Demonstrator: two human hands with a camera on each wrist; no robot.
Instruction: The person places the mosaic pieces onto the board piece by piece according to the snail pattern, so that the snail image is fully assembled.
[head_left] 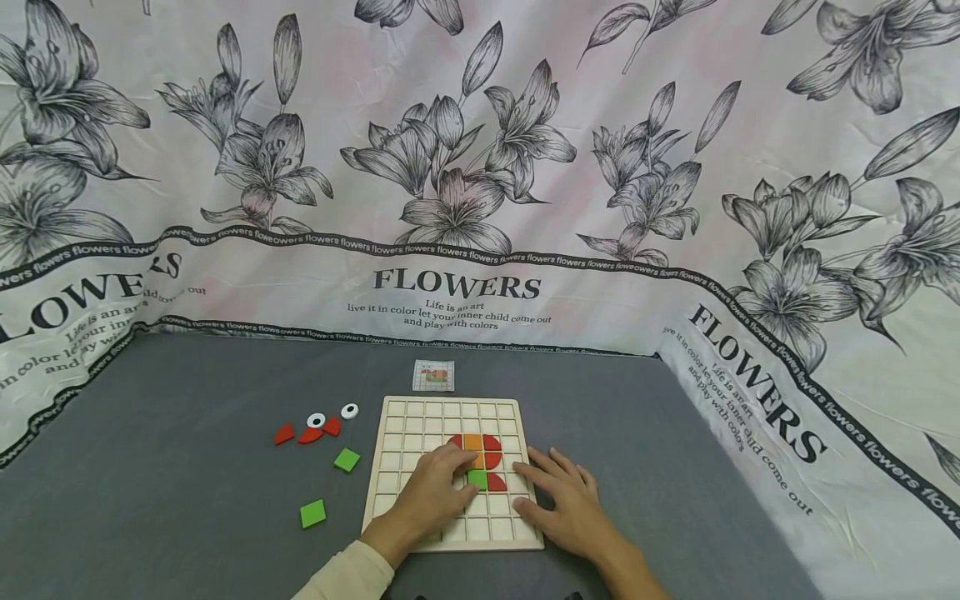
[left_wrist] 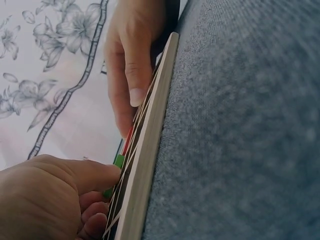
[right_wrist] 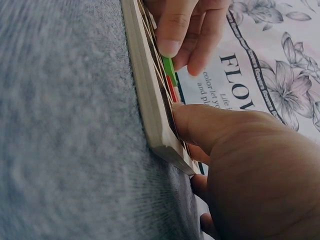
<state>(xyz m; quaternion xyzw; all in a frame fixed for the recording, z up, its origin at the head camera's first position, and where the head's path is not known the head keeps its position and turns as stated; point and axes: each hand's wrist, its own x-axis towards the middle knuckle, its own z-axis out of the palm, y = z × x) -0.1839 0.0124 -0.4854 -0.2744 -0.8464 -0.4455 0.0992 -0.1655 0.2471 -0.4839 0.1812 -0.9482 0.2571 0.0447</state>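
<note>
A wooden grid board (head_left: 406, 425) lies on the grey cloth. My left hand (head_left: 427, 492) is over its middle, pinching a green square tile (head_left: 477, 480) between thumb and fingers at a grid cell. In the left wrist view the thumb lies against that green tile (left_wrist: 119, 160). Beside it sits a red quarter-round tile (head_left: 496, 482). Farther up the grid are an orange square (head_left: 472, 442) and red curved tiles (head_left: 491, 442), partly hidden by the left hand. My right hand (head_left: 562, 504) rests at the board's right edge, fingers loosely spread, thumb on the grid.
Left of the board lie two loose green squares (head_left: 347, 460), several red pieces (head_left: 284, 434) and two white eye discs (head_left: 349, 411). A small printed picture card (head_left: 433, 376) lies behind the board. Flower-printed cloth (head_left: 457, 292) hangs around the back and sides.
</note>
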